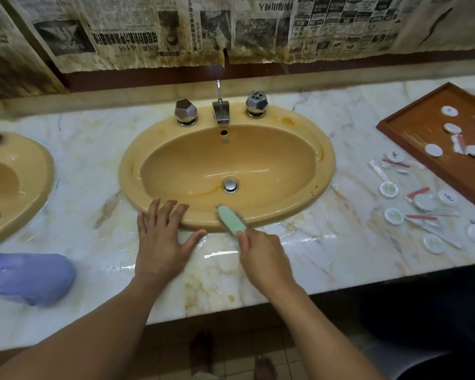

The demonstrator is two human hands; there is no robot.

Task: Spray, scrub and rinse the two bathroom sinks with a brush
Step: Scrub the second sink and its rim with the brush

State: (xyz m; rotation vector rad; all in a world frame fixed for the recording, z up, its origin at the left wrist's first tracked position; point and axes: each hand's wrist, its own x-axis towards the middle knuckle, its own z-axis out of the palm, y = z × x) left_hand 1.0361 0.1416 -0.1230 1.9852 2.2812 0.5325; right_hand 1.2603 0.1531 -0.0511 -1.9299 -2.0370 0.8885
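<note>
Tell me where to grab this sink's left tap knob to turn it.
Grip the left knob by its faceted head from above and in front, reaching over the basin. It stands upright on the sink rim; its flat facets give fingers purchase. The left hand is free; the right hand holds the brush.

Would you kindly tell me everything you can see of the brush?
The brush is small and oblong with rounded ends; its pale green back looks like plastic and faces up. Greyish bristles show along its edges, pointing down. It lies slanted on the near rim of the yellow sink, its far end toward the basin. The right hand grips its near end.
</note>
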